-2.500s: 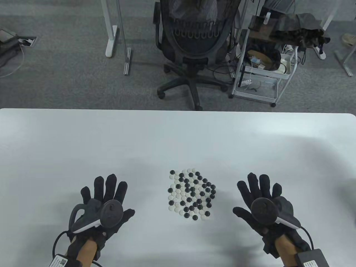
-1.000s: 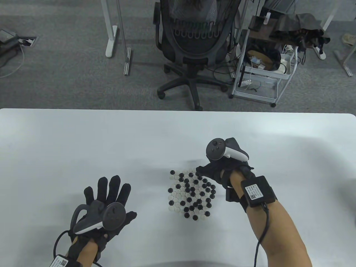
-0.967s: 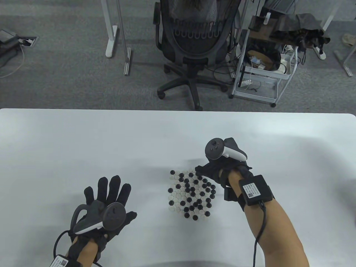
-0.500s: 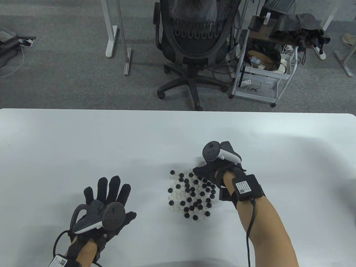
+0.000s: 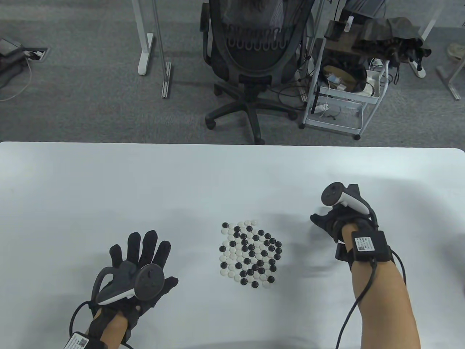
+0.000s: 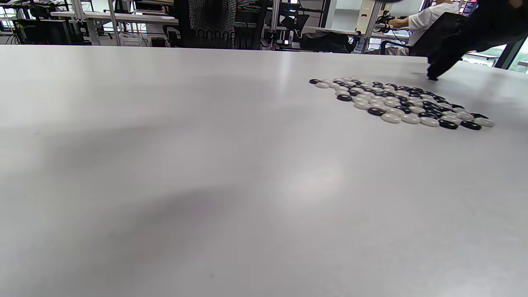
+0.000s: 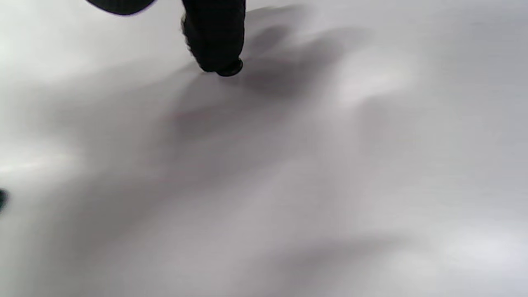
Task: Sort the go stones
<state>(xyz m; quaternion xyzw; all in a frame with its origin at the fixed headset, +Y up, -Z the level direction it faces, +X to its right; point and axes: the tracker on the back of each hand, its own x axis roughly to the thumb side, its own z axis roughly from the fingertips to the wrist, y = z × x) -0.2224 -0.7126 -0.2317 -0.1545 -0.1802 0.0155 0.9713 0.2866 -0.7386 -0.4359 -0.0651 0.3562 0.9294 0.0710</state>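
The cluster of stones [image 5: 250, 253] lies on the table [image 5: 109, 181], near the middle of its width and closer to the near edge than the far one. The left hand [image 5: 140, 261] rests on the table left of the cluster, by the near edge. The right hand [image 5: 332, 223] is right of the cluster, apart from it and slightly farther from the near edge. Behind the far edge stand a chair [image 5: 250, 65] and, to its right, a cart [image 5: 341, 94].

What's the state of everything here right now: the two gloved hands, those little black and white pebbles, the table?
Left hand: fingers spread flat, holding nothing, resting left of the stones.
Right hand: fingers curled down, a black stone at its fingertip, right of the pile.
Go stones: black and white mixed in one flat cluster, unsorted.
Table: white, bearing the stones and hands.
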